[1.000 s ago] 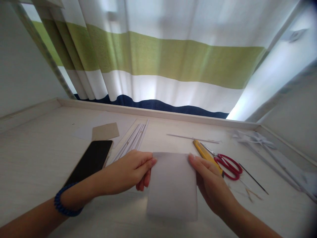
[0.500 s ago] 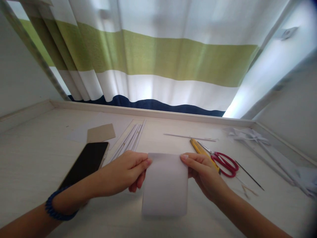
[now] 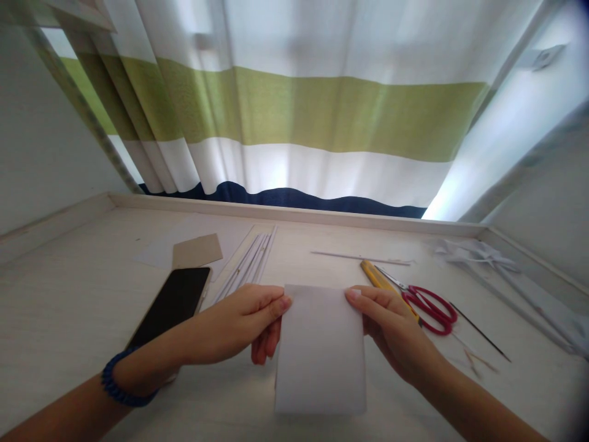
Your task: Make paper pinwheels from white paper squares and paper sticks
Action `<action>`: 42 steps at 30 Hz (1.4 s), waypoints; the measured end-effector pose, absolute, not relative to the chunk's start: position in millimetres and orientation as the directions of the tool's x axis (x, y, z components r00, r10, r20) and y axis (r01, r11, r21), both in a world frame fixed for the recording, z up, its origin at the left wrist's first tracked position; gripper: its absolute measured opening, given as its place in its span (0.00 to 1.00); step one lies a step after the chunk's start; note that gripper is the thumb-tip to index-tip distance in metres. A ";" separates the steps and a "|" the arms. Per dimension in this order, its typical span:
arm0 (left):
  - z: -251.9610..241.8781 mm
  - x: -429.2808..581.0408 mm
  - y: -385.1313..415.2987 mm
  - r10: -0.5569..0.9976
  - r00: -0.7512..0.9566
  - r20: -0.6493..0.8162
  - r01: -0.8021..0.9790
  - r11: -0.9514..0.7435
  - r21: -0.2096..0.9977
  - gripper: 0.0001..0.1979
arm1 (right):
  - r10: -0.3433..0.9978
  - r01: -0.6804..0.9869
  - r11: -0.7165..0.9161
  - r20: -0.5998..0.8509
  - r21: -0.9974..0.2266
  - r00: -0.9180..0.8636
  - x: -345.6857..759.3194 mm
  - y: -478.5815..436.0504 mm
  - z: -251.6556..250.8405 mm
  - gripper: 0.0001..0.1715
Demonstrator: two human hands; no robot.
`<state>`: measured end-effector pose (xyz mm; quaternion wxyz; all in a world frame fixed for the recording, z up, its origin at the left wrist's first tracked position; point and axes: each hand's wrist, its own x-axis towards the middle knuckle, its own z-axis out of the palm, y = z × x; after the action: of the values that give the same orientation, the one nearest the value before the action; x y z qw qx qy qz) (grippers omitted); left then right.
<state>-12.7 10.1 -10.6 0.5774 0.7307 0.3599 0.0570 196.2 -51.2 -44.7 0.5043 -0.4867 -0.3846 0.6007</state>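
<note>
A white rectangle of paper hangs between my hands above the table, its top edge toward the window. My left hand pinches the top left corner between thumb and fingers; a blue coiled band sits on that wrist. At the top right corner, my right hand grips the same paper with its thumb on the front. The fingertips behind the sheet are partly hidden. Beside my right hand lie a yellow utility knife and scissors with red handles.
Left of my hands lie a phone, a piece of brown cardboard and several thin white paper sticks. One stick lies farther back. A thin black rod and crumpled white paper or plastic are at right. A raised ledge borders the back.
The paper's lower part, curved before, now looks flatter and reaches lower. Both hands keep hold of its top corners. The whole view has shifted slightly.
</note>
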 end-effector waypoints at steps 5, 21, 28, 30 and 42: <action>-12.0 -13.1 10.5 0.607 0.738 -0.295 0.473 -0.153 0.868 0.20 | 0.979 -0.239 -0.201 -0.202 -0.950 -0.021 196.0 -49.7 -42.0 0.16; -19.1 -10.0 11.4 0.733 0.663 -0.155 0.535 -0.319 0.782 0.19 | 0.964 -0.309 -0.265 -0.261 -0.913 -0.055 194.1 -47.1 -49.1 0.16; -21.5 -9.5 12.1 0.745 0.654 -0.134 0.526 -0.321 0.787 0.19 | 0.951 -0.299 -0.308 -0.292 -0.903 -0.096 192.6 -48.7 -53.8 0.20; -22.4 -9.6 11.9 0.745 0.657 -0.115 0.528 -0.346 0.775 0.20 | 0.962 -0.257 -0.271 -0.266 -0.927 -0.054 191.8 -48.9 -57.3 0.21; -24.2 -6.9 13.5 0.772 0.624 -0.121 0.531 -0.305 0.791 0.24 | 0.950 -0.159 -0.312 -0.311 -0.937 -0.031 189.4 -48.5 -56.5 0.25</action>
<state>-6.9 13.5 -24.2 0.4240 0.7951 0.4096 0.1421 189.4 -48.5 -56.5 0.4522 -0.5290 -0.3737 0.6132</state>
